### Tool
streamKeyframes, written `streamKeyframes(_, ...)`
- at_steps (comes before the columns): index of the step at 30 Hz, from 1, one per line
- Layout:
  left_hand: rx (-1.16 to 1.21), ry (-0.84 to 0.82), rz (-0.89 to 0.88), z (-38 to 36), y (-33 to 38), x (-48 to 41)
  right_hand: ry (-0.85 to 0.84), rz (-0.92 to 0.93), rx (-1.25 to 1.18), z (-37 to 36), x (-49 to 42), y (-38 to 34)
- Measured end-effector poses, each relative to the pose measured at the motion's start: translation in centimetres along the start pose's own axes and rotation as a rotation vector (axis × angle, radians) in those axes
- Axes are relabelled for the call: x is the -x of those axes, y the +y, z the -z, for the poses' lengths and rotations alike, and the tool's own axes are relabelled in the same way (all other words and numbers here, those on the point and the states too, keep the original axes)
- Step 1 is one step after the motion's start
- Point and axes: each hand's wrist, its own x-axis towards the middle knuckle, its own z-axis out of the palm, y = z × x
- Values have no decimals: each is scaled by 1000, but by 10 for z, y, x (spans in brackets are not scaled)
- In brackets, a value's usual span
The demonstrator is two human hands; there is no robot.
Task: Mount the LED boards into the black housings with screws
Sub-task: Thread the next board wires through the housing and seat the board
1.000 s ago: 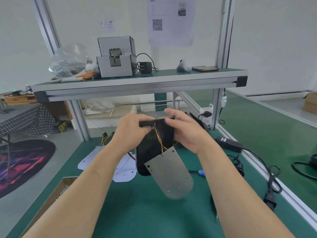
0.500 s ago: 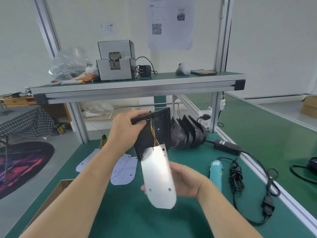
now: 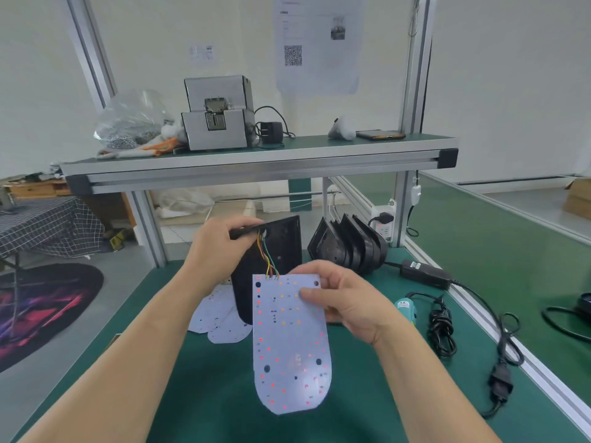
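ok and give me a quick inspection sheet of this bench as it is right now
surface: green mat on the bench
job's things: LED board held above the mat, LED side up; black housing held upright behind it; stack of housings and spare boards on the mat
clutter: teal screwdriver lying beside the right hand
grippers: left hand grips the housing's top edge; right hand pinches the board's upper right edge
cables: coloured wires join housing and board; black adapter and coiled cord at right
surroundings: shelf with grey box, clear bag, phone; QR sheet on wall
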Motion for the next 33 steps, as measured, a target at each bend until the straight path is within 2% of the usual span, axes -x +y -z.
streamKeyframes(5, 138, -133, 147, 13, -3, -1, 174, 212, 132, -5, -2, -22)
streamKeyframes(8, 126, -200, 144, 14, 2, 0, 252, 291, 179, -16, -8, -25)
streamKeyframes(13, 77, -192, 190, 11, 18, 5, 289, 392, 260, -30, -16, -32)
streamKeyframes(17, 203, -228, 212, 17, 11, 3, 385, 504, 519, -35, -21, -36)
streamKeyframes(22, 216, -285, 80, 16, 14, 6, 490, 553, 820, -40, -21, -29)
streamKeyframes(24, 203, -326, 102, 16, 13, 7, 500, 558, 909, -40, -20, -27)
streamKeyframes(26, 285, -347, 148, 18, 10, 9, 570, 641, 997, -43, -20, -23)
streamKeyframes(29, 447, -311, 219, 18, 12, 13, 659, 698, 896, -46, -21, -18)
streamKeyframes(33, 606, -241, 313, 13, 8, 16, 491, 404, 418, -44, -22, -19)
